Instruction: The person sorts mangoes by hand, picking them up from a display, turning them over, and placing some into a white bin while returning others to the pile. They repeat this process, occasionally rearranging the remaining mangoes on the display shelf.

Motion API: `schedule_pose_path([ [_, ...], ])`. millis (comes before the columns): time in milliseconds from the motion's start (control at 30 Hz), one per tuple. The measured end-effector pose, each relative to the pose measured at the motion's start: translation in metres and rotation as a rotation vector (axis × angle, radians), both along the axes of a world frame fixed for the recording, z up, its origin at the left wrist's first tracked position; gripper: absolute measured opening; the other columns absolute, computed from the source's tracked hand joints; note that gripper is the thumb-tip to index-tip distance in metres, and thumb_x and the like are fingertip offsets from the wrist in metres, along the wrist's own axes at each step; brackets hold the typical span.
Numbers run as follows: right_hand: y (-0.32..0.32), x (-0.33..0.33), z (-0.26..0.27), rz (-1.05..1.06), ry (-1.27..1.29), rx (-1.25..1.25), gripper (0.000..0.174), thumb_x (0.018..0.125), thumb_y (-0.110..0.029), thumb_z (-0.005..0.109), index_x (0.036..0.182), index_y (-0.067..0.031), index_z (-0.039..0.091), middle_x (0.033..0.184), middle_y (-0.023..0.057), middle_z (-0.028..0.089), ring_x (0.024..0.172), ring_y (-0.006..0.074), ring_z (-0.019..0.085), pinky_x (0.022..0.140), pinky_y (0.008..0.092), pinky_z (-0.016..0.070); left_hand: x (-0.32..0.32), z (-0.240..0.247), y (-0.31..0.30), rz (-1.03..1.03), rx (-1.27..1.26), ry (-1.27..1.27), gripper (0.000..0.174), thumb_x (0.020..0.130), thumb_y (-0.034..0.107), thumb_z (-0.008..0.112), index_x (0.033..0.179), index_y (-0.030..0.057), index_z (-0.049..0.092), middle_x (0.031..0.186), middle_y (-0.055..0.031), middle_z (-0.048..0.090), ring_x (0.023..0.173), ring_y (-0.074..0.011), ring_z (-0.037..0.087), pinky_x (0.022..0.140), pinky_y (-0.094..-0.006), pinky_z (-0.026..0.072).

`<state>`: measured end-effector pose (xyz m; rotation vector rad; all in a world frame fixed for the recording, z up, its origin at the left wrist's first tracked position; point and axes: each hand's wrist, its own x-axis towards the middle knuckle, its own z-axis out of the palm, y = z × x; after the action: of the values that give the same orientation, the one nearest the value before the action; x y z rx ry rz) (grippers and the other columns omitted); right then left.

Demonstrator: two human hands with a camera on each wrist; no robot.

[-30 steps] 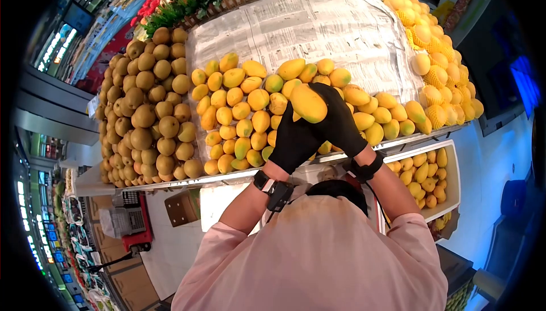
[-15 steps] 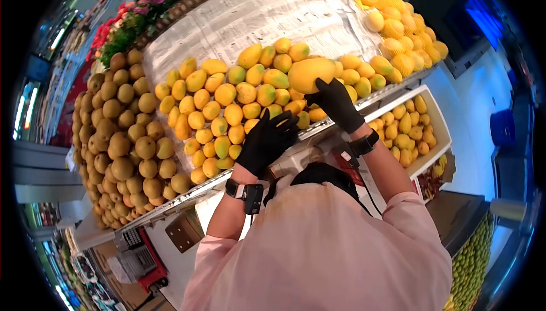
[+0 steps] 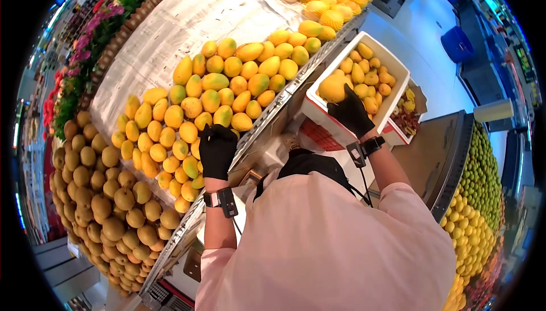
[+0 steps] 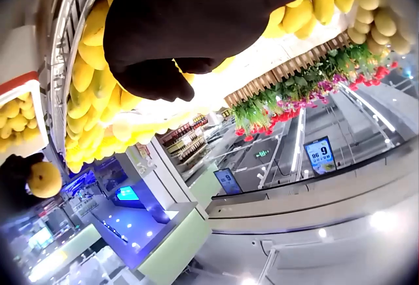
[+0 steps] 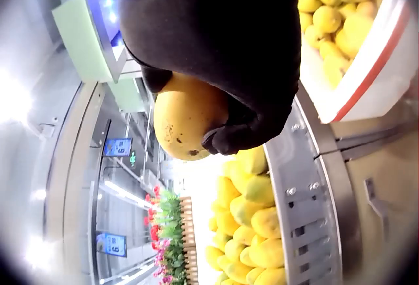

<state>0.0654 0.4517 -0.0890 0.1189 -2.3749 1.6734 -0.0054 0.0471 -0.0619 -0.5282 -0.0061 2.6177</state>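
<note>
My black-gloved right hand (image 3: 351,112) grips a large yellow mango (image 3: 334,87) over the near left end of a white foam box (image 3: 392,103). In the right wrist view, dark spots show on this mango (image 5: 186,118), with fingers curled round its side. Several smaller mangoes lie inside the box. My left hand (image 3: 218,152), also gloved in black, is at the front edge of the display, its bent fingers over the rows of yellow-green mangoes (image 3: 192,106). The left wrist view shows the left hand (image 4: 190,26) with loosely curled fingers and mangoes behind it.
Brown round fruit (image 3: 102,206) is heaped left of the mangoes. Newspaper (image 3: 153,44) covers the display behind them, bordered by a small wooden fence (image 3: 128,29) and flowers. A metal rail (image 3: 284,98) runs along the front. Net-wrapped yellow fruit (image 3: 330,18) sits at the far end.
The view has turned right. My right hand has carried the large mango from over the display to the foam box. My left hand has let go of it and stays by the display edge.
</note>
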Motion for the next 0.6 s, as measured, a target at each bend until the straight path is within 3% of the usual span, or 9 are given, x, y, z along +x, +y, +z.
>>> schedule_pose_path([
  [100, 0.055, 0.038, -0.046, -0.091, -0.154, -0.12, 0.057, 0.092, -0.044, 0.059, 0.131, -0.0049, 0.046, 0.113, 0.012, 0.058, 0.091, 0.0233, 0.056, 0.08, 0.0322, 0.0503, 0.0, 0.005, 0.004, -0.029, 0.018, 0.053, 0.023, 0.095, 0.021, 0.055, 0.075, 0.0092, 0.055, 0.07, 0.0003, 0.056, 0.07, -0.0148, 0.053, 0.072, -0.0305, 0.0426],
  [167, 0.07, 0.056, -0.036, -0.26, -0.295, -0.986, 0.052, 0.095, -0.037, 0.058, 0.132, -0.0034, 0.045, 0.118, 0.0114, 0.059, 0.1, 0.0232, 0.058, 0.091, 0.0336, 0.0494, -0.003, 0.005, 0.004, -0.038, 0.043, 0.039, 0.025, 0.094, 0.022, 0.056, 0.073, 0.0104, 0.055, 0.07, 0.0019, 0.056, 0.068, -0.015, 0.051, 0.069, -0.0298, 0.0409],
  [233, 0.094, 0.083, -0.037, -0.39, -0.189, -0.257, 0.049, 0.093, -0.019, 0.061, 0.133, -0.0028, 0.038, 0.124, 0.0137, 0.057, 0.111, 0.022, 0.058, 0.1, 0.0339, 0.0457, -0.005, 0.007, 0.007, -0.034, 0.044, 0.023, 0.024, 0.094, 0.022, 0.056, 0.073, 0.0105, 0.055, 0.07, 0.0021, 0.056, 0.067, -0.015, 0.05, 0.069, -0.0296, 0.0403],
  [300, 0.102, 0.096, -0.021, -0.565, -0.135, -0.147, 0.055, 0.088, -0.004, 0.065, 0.133, -0.0027, 0.033, 0.124, 0.0162, 0.056, 0.111, 0.022, 0.059, 0.1, 0.034, 0.0468, -0.009, 0.008, 0.012, -0.026, 0.024, 0.004, 0.024, 0.094, 0.022, 0.057, 0.073, 0.0103, 0.054, 0.07, 0.002, 0.055, 0.067, -0.0153, 0.049, 0.069, -0.0296, 0.0401],
  [367, 0.128, 0.107, -0.018, -0.558, -0.114, -0.25, 0.052, 0.088, -0.004, 0.066, 0.13, -0.0018, 0.036, 0.122, 0.0176, 0.057, 0.109, 0.0231, 0.06, 0.094, 0.0336, 0.0512, -0.011, 0.007, 0.02, -0.039, 0.014, 0.021, 0.024, 0.094, 0.022, 0.057, 0.073, 0.0101, 0.054, 0.07, 0.0019, 0.054, 0.068, -0.0153, 0.049, 0.069, -0.0297, 0.0401],
  [400, 0.139, 0.111, -0.019, -0.557, -0.088, -0.134, 0.051, 0.088, -0.005, 0.066, 0.13, -0.0016, 0.037, 0.122, 0.0181, 0.057, 0.11, 0.0236, 0.06, 0.093, 0.0334, 0.0524, -0.012, 0.007, 0.026, -0.046, 0.008, 0.028, 0.024, 0.093, 0.022, 0.058, 0.073, 0.0099, 0.053, 0.07, 0.0018, 0.054, 0.069, -0.0153, 0.049, 0.069, -0.0297, 0.0402],
  [433, 0.151, 0.116, -0.024, -0.574, -0.1, -0.238, 0.05, 0.088, -0.005, 0.067, 0.129, -0.0018, 0.038, 0.121, 0.0177, 0.057, 0.11, 0.0244, 0.06, 0.093, 0.0335, 0.0521, -0.013, 0.007, 0.032, -0.078, 0.035, 0.038, 0.024, 0.094, 0.022, 0.058, 0.073, 0.0099, 0.053, 0.07, 0.0015, 0.053, 0.069, -0.0152, 0.049, 0.07, -0.0298, 0.0405],
  [467, 0.162, 0.118, -0.025, -0.615, -0.091, -0.568, 0.052, 0.086, -0.003, 0.068, 0.129, -0.0018, 0.038, 0.121, 0.0174, 0.058, 0.11, 0.0247, 0.061, 0.093, 0.034, 0.0526, -0.013, 0.008, 0.039, -0.083, 0.025, 0.025, 0.024, 0.094, 0.022, 0.057, 0.073, 0.0101, 0.053, 0.07, 0.0015, 0.053, 0.069, -0.0152, 0.049, 0.07, -0.0298, 0.0406],
  [600, 0.203, 0.125, -0.053, -0.628, -0.088, -0.241, 0.051, 0.089, -0.012, 0.067, 0.131, -0.0025, 0.039, 0.123, 0.0173, 0.057, 0.11, 0.0266, 0.06, 0.091, 0.036, 0.0537, -0.019, 0.01, 0.069, -0.103, -0.027, -0.009, 0.025, 0.095, 0.022, 0.056, 0.073, 0.0105, 0.053, 0.071, 0.0015, 0.054, 0.068, -0.015, 0.049, 0.07, -0.0295, 0.0409],
])
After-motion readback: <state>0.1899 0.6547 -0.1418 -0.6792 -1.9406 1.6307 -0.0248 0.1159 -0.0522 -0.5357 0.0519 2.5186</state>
